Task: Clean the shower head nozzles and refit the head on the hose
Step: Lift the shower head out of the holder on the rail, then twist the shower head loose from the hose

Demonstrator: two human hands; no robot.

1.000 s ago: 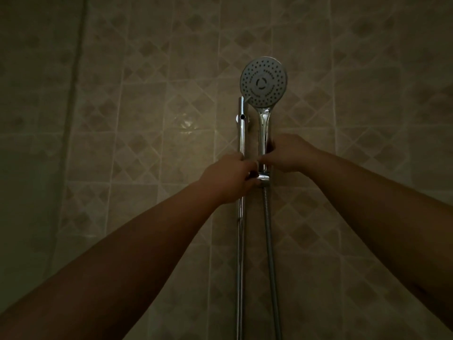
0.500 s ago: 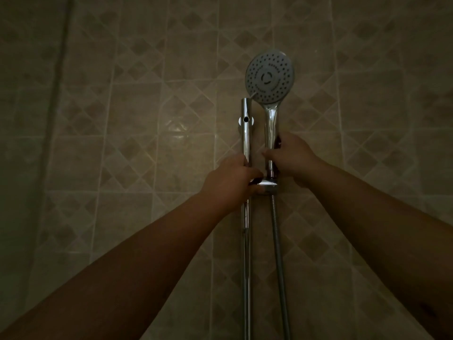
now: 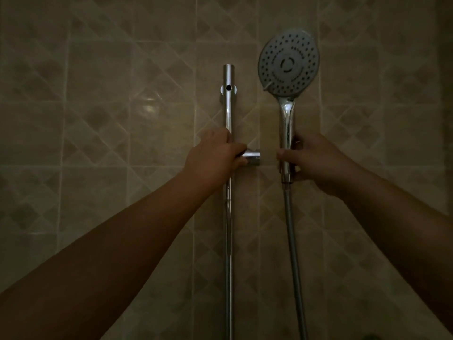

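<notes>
The shower head (image 3: 288, 63) has a round grey face dotted with nozzles and a chrome handle (image 3: 286, 133). It stands upright, held clear to the right of the chrome slide rail (image 3: 228, 111). My right hand (image 3: 316, 163) is closed around the lower handle. The ribbed metal hose (image 3: 293, 246) hangs from the handle's bottom end. My left hand (image 3: 215, 158) grips the rail's holder bracket (image 3: 252, 158), whose empty chrome socket sticks out to the right.
Beige tiled wall (image 3: 122, 94) with a diamond pattern fills the background. The light is dim. The rail runs down past the bottom of the picture, and its top wall mount (image 3: 228, 88) shows a dark screw hole.
The shower head has come out of the bracket and moved right, away from the rail. My left hand has stayed on the bracket. The view has shifted closer.
</notes>
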